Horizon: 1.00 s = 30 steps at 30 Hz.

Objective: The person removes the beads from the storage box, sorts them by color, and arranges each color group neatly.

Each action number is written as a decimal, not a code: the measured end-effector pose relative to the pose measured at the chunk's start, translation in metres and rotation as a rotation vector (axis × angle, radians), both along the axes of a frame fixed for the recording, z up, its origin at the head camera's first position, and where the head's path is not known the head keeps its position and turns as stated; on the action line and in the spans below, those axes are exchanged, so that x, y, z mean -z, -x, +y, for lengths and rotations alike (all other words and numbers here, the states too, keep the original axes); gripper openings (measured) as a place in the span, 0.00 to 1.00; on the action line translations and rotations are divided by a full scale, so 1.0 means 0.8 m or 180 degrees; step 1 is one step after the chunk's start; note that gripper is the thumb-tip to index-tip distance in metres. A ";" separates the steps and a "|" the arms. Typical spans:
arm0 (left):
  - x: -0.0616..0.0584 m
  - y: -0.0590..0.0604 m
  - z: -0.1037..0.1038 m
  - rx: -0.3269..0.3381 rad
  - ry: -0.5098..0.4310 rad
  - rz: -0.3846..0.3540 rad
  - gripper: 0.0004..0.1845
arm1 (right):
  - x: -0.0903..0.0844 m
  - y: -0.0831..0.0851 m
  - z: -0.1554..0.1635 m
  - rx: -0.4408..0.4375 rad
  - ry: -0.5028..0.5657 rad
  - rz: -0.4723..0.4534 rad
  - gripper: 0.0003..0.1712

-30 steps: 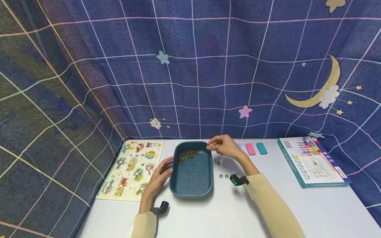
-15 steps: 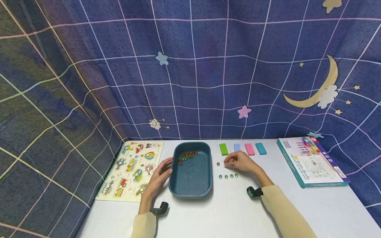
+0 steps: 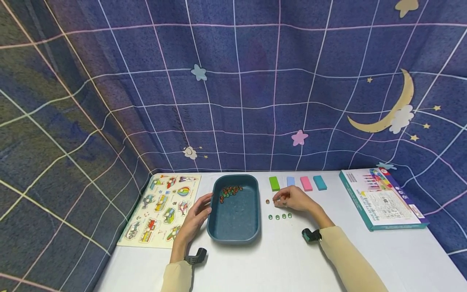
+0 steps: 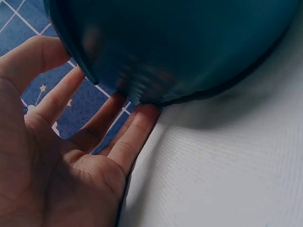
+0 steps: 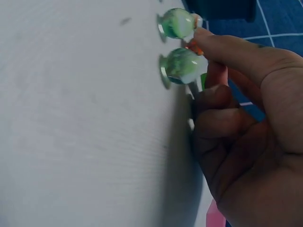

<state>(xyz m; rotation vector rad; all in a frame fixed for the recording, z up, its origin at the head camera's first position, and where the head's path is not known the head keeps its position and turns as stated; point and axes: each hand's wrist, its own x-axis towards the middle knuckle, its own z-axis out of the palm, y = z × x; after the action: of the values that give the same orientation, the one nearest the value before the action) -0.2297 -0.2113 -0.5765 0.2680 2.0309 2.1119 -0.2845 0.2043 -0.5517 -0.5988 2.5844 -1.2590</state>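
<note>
A dark teal plastic tub stands on the white table, with orange and green glass marbles gathered toward its back left. My left hand rests its fingertips on the tub's left side; in the left wrist view its fingers are spread and fairly straight against the wall. To the tub's right, my right hand is low over the table, pinching an orange marble between thumb and fingers, partly hidden. Just left of its fingertips lies another orange marble. Nearer me, green marbles form a short row.
Behind the right hand, green, light blue, pink and teal blocks stand in a line. A flat box lies at the right. A picture puzzle board lies left of the tub, beneath the left forearm's side.
My right hand has come from the tub's back right rim down to the table beside the single orange marble, then barely moved. The left hand has stayed on the tub.
</note>
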 end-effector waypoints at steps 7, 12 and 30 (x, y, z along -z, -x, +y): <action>0.002 -0.001 0.001 -0.0036 0.0076 -0.0040 0.31 | -0.025 0.001 -0.009 0.0078 0.0228 -0.0082 0.12; 0.001 -0.001 0.001 -0.0044 0.0082 -0.0029 0.31 | -0.065 0.010 -0.043 0.0062 0.0416 -0.0023 0.16; -0.001 0.000 0.000 0.0021 0.0103 -0.0011 0.31 | -0.084 0.030 -0.226 -0.0154 0.0443 -0.0046 0.10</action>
<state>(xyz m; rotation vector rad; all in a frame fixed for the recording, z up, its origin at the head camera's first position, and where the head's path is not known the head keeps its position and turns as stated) -0.2298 -0.2117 -0.5757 0.2655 2.0576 2.0720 -0.3087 0.0237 -0.4844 -0.6707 2.4698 -1.4305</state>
